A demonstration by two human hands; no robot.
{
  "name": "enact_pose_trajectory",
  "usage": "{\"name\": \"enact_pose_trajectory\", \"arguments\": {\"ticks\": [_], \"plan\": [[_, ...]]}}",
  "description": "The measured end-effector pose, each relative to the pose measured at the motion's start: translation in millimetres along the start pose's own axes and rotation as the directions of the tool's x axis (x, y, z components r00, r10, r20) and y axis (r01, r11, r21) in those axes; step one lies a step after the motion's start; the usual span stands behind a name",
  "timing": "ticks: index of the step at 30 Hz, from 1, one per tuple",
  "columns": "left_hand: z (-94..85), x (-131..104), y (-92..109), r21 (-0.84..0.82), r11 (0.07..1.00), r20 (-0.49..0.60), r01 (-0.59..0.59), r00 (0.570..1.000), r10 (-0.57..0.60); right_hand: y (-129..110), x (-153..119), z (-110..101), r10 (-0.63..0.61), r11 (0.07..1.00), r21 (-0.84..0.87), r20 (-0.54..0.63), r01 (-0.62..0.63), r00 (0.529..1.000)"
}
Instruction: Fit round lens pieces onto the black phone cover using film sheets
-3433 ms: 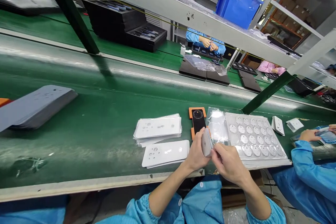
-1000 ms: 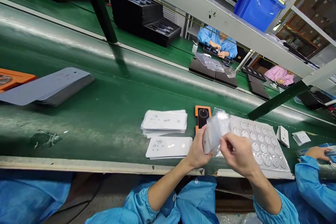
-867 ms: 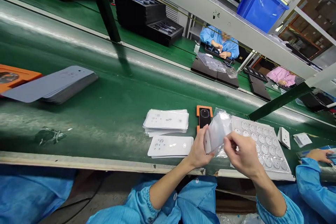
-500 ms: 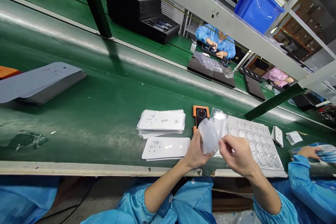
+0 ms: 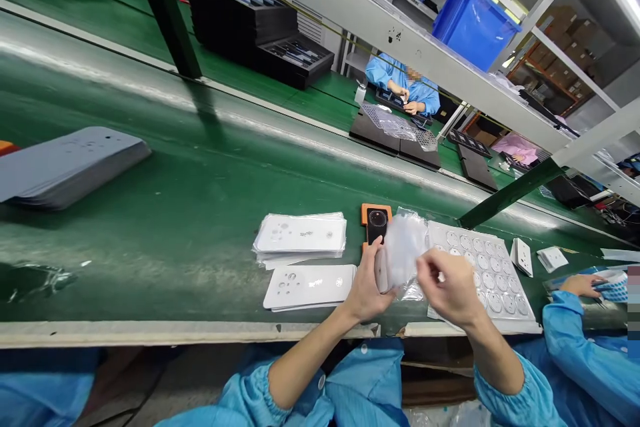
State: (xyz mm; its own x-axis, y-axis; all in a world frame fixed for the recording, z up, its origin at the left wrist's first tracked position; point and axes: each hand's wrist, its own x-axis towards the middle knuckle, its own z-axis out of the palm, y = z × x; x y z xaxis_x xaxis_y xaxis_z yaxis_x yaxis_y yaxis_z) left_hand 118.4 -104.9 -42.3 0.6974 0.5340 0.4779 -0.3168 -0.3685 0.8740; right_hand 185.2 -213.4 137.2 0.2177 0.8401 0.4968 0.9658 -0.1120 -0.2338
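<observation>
My left hand [image 5: 369,285] is closed around the edge of a flat, pale, rounded piece [image 5: 382,271], mostly hidden by fingers and film. A translucent film [image 5: 404,248] stands up from that piece, blurred. My right hand [image 5: 453,285] pinches at the film's right edge. Left of my hands lie two piles of white phone-back-shaped sheets with camera holes, a front stack [image 5: 310,285] and a thicker rear stack [image 5: 305,235]. Just behind my left hand an orange fixture [image 5: 365,215] holds a black phone-like part [image 5: 377,221] with a round camera area.
To the right sits a white tray [image 5: 523,320] of round discs, with small white pieces [image 5: 522,256] beyond. A co-worker's hand [image 5: 583,285] is at far right. Grey sheets [image 5: 75,160] are stacked at left. A green post [image 5: 510,195] rises behind the tray.
The film now stands more upright and spread out between my hands, showing more of the pale piece's edge. The whole view has shifted slightly.
</observation>
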Motion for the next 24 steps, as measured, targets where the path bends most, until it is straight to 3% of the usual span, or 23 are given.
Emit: {"name": "enact_pose_trajectory", "arguments": {"ticks": [9,12,14,16,18,19,21,23,24], "plan": [[-1.9,4,3,0.039,0.998,0.057,-0.052,0.997,0.05,-12,-2,2,0.005,0.997,0.08,-0.041,-0.002,0.999],[-1.2,3,-1,0.102,0.992,0.08,-0.08,0.994,0.072,-5,-9,-4,0.092,0.987,0.139,-0.067,-0.082,0.993],[0.5,2,-4,0.142,0.986,0.095,-0.087,0.993,0.074,9,-22,-5,0.221,0.943,0.276,-0.1,-0.186,0.97],[3.2,1,-5,0.171,0.983,0.123,-0.067,0.991,0.046,28,-43,6,0.42,0.821,0.495,-0.187,-0.284,0.888],[6.4,0,-6,0.196,0.98,0.164,-0.038,0.986,0.005,43,-70,30,0.624,0.614,0.717,-0.186,-0.329,0.759],[7.8,0,-5,0.208,0.978,0.186,-0.032,0.982,-0.007,47,-83,45,0.67,0.487,0.795,-0.075,-0.362,0.739],[9.8,0,-4,0.225,0.974,0.22,-0.042,0.976,-0.009,47,-107,73,0.622,0.27,0.854,0.199,-0.446,0.757],[10.3,2,-3,0.235,0.97,0.219,-0.056,0.976,0.003,37,-122,89,0.537,0.211,0.831,0.342,-0.515,0.771],[10.1,2,-2,0.238,0.969,0.204,-0.061,0.979,0.012,31,-126,90,0.563,0.262,0.805,0.321,-0.533,0.762]]}}
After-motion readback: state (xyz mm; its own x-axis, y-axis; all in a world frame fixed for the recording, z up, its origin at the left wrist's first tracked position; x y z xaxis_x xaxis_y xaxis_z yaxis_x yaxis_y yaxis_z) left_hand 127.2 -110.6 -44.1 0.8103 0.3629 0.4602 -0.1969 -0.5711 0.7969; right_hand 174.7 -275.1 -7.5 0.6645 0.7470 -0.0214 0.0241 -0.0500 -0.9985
